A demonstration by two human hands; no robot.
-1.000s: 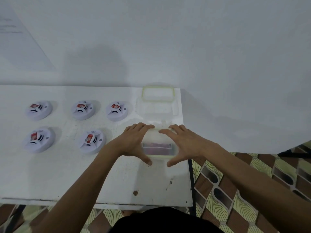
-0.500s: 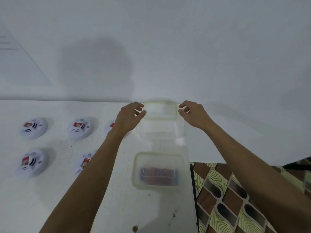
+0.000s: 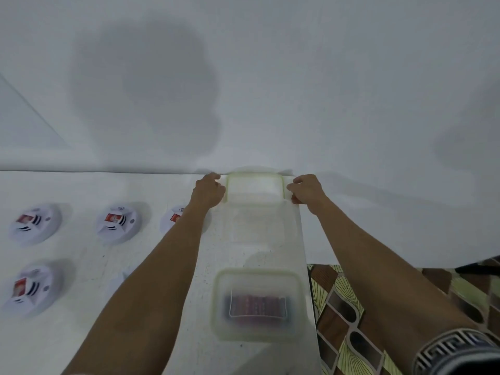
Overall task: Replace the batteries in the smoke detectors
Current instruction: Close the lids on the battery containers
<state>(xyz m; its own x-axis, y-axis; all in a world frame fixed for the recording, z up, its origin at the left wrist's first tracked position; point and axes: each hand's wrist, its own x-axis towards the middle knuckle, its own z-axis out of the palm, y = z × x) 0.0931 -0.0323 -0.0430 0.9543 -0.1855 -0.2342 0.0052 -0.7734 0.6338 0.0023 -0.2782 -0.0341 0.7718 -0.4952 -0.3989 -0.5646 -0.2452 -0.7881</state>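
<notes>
The left forearm covered half of one smoke detector [image 3: 174,220] and almost all of another; three more lay free on the left of the white table [image 3: 86,255]. The near box [image 3: 257,273] was blurred, so the dark batteries [image 3: 257,304] inside could not be counted. At the back edge, against the white wall [image 3: 324,77], the left hand [image 3: 208,192] and the right hand [image 3: 307,192] each gripped one side of the far box [image 3: 254,185]. The table ended just right of both boxes, above a patterned floor [image 3: 351,320].
</notes>
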